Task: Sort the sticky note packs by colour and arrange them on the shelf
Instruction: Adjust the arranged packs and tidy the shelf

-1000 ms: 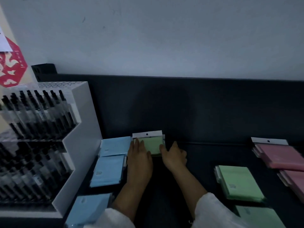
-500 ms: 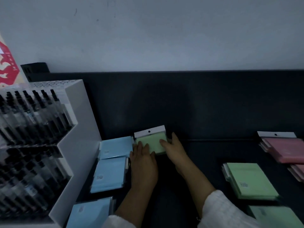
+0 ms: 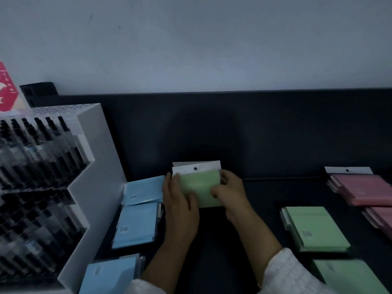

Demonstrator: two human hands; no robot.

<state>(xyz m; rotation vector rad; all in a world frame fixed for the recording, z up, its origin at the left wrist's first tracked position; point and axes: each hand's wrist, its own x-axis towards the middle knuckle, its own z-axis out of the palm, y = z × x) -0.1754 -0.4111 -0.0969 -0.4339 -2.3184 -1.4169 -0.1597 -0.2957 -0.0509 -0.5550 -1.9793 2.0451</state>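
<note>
Both hands grasp the green pack [image 3: 199,185] at the shelf's [image 3: 265,198] back: left hand [image 3: 180,200] along its left edge, right hand [image 3: 230,193] curled over its right corner.

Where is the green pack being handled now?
Head view, centre: the green pack is near the shelf's back panel, held between left hand and right hand, just right of the blue packs.

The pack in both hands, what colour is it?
Light green pack with a white header strip, seen in the head view.
</note>
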